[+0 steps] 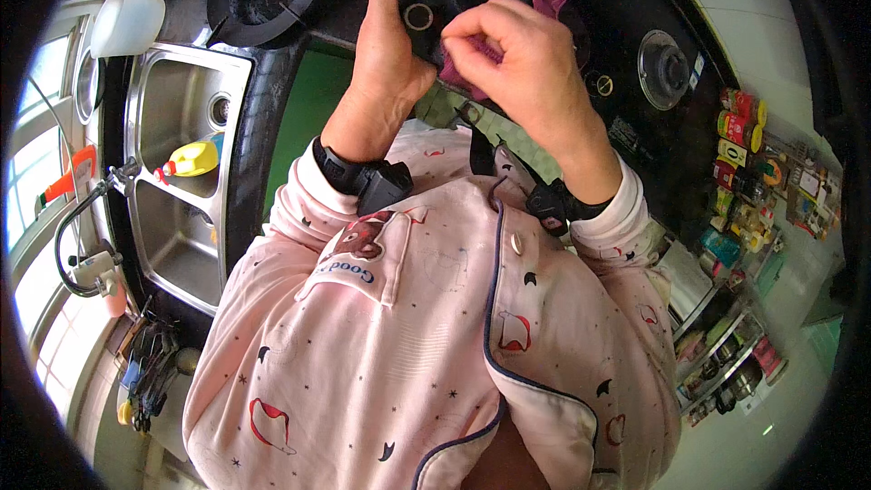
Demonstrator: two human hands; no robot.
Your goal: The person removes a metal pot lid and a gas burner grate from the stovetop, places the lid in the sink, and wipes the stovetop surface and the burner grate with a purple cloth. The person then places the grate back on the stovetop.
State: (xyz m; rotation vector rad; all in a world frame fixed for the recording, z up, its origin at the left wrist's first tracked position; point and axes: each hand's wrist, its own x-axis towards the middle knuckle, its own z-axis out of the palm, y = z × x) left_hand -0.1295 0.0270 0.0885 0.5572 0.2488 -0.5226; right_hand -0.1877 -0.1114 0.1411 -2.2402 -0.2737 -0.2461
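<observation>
My right hand [524, 54] grips a bunched purple cloth [469, 68], with the thumb and forefinger pinched together. Part of the cloth [550, 3] also shows beyond the knuckles. To its left, my left hand [388, 68] is raised with the thumb pointing away from me. Its other fingers are hidden, so I cannot tell whether it holds the dark part beside it. Between the hands lies a dark surface with two pale metal rings, one of them a small ring [418, 16]. Both hands are over the black stove and counter area.
A black pan support [224, 20] and a white pitcher [129, 20] stand at upper left. The double steel sink [235, 116] holds a yellow bottle [194, 158]. Right of my hands are a round metal burner part [663, 71] and a knob [603, 85]. Seasoning jars [738, 129] line the right side.
</observation>
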